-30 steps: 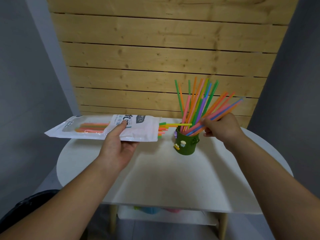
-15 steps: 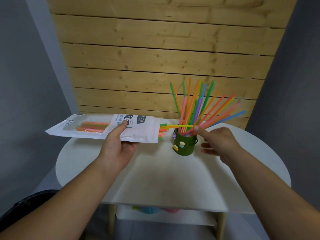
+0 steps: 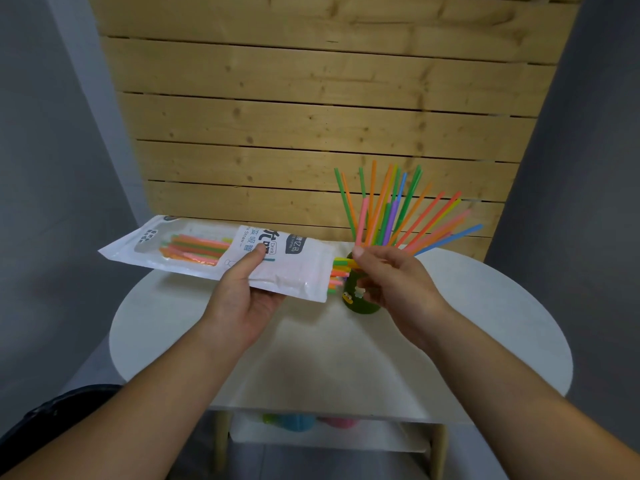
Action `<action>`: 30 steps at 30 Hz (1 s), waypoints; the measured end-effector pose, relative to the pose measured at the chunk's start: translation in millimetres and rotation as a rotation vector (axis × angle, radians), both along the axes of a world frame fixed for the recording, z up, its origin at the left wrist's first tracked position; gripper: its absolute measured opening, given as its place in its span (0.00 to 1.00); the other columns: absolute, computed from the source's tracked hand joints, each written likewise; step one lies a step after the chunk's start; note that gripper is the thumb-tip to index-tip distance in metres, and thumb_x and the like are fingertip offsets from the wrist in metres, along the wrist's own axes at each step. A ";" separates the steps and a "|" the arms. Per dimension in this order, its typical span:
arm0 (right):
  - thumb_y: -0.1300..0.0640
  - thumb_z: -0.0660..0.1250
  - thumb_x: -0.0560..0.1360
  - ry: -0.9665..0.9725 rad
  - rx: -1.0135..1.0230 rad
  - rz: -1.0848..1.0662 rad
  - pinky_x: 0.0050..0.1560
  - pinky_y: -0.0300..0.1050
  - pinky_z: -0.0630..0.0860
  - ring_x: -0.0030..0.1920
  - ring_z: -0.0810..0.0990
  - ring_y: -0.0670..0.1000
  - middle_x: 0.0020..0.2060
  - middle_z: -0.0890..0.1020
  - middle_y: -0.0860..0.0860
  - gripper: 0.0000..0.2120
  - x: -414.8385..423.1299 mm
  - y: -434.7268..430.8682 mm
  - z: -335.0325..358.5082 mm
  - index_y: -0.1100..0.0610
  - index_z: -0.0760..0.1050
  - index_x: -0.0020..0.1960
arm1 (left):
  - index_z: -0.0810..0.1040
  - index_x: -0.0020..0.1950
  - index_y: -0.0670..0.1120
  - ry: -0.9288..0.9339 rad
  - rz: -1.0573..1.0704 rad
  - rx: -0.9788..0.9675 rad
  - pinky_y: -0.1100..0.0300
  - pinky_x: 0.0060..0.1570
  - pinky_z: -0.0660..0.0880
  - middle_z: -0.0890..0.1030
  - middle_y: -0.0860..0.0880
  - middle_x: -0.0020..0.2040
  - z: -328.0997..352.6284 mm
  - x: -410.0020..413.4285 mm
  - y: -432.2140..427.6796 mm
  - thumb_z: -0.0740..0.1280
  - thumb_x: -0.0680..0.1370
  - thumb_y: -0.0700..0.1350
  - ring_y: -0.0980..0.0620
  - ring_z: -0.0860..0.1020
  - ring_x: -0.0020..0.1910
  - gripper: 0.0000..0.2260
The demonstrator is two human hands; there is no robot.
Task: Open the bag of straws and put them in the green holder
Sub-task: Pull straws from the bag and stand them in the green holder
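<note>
Our right hand [image 3: 391, 282] just came back from the green holder [image 3: 356, 306] at 1 o'clock to the straws [image 3: 337, 271] poking from the bag [image 3: 298, 261]. We can't tell if it's pinched any yet. Our left hand [image 3: 242, 303] grips the bag, so more loading ahead.

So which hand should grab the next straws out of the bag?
Right. The right hand is at the colourful plastic straw ends poking from the white plastic bag; the left hand grips that bag.
</note>
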State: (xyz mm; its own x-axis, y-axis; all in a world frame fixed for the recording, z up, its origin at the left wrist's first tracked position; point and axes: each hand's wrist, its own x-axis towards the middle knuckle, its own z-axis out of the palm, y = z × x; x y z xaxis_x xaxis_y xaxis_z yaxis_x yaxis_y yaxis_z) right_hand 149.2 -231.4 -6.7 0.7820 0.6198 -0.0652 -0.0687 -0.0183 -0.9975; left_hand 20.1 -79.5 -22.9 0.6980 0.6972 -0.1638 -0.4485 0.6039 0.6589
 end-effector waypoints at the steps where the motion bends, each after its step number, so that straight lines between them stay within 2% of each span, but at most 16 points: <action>1: 0.49 0.74 0.73 -0.024 -0.008 0.007 0.39 0.42 0.76 0.37 0.77 0.48 0.39 0.81 0.53 0.14 -0.5 0.6 -0.2 0.57 0.82 0.54 | 0.81 0.56 0.45 0.003 -0.005 0.007 0.49 0.50 0.83 0.87 0.45 0.51 -0.3 0.1 -0.5 0.68 0.80 0.40 0.49 0.87 0.47 0.06; 6: 0.58 0.75 0.73 -0.046 0.013 0.049 0.34 0.39 0.75 0.35 0.76 0.48 0.36 0.80 0.53 0.08 -1.2 1.3 -1.4 0.59 0.83 0.51 | 0.81 0.57 0.45 0.014 -0.019 0.028 0.49 0.50 0.83 0.87 0.45 0.52 -1.0 1.2 -1.1 0.67 0.80 0.40 0.48 0.86 0.48 0.07; 11: 0.64 0.72 0.75 -0.067 -0.007 0.062 0.37 0.39 0.78 0.35 0.78 0.49 0.35 0.82 0.55 0.03 4.2 -2.4 0.0 0.60 0.83 0.47 | 0.81 0.57 0.45 0.019 -0.017 0.033 0.50 0.50 0.83 0.87 0.45 0.52 -1.3 2.0 -0.9 0.67 0.80 0.40 0.49 0.86 0.48 0.07; 15: 0.66 0.71 0.75 -0.089 -0.008 0.045 0.38 0.40 0.79 0.34 0.77 0.51 0.32 0.81 0.55 0.03 8.6 -5.7 1.8 0.62 0.83 0.46 | 0.81 0.58 0.45 0.019 -0.016 0.032 0.50 0.48 0.84 0.87 0.45 0.53 -1.1 0.9 -0.4 0.67 0.80 0.40 0.48 0.86 0.49 0.08; 21: 0.64 0.73 0.74 -0.079 0.016 0.084 0.36 0.38 0.77 0.36 0.77 0.51 0.36 0.81 0.56 0.07 6.1 -6.8 4.5 0.61 0.82 0.52 | 0.80 0.60 0.44 0.028 -0.020 0.015 0.50 0.46 0.84 0.86 0.44 0.55 -1.7 0.7 -1.5 0.67 0.80 0.40 0.48 0.86 0.50 0.09; 26: 0.66 0.70 0.75 -0.143 -0.063 0.052 0.34 0.36 0.78 0.32 0.77 0.48 0.31 0.81 0.54 0.03 9.1 -8.6 5.8 0.62 0.82 0.46 | 0.80 0.58 0.44 0.032 -0.017 0.005 0.51 0.46 0.84 0.87 0.45 0.53 -0.9 0.8 -2.5 0.67 0.80 0.40 0.48 0.86 0.48 0.07; 30: 0.70 0.66 0.76 -0.051 -0.060 0.056 0.33 0.38 0.76 0.31 0.77 0.49 0.32 0.79 0.57 0.06 20.8 -17.9 11.2 0.63 0.78 0.42 | 0.80 0.56 0.44 0.031 0.010 -0.026 0.52 0.43 0.84 0.87 0.45 0.50 -0.1 -1.0 2.4 0.67 0.80 0.39 0.49 0.87 0.46 0.06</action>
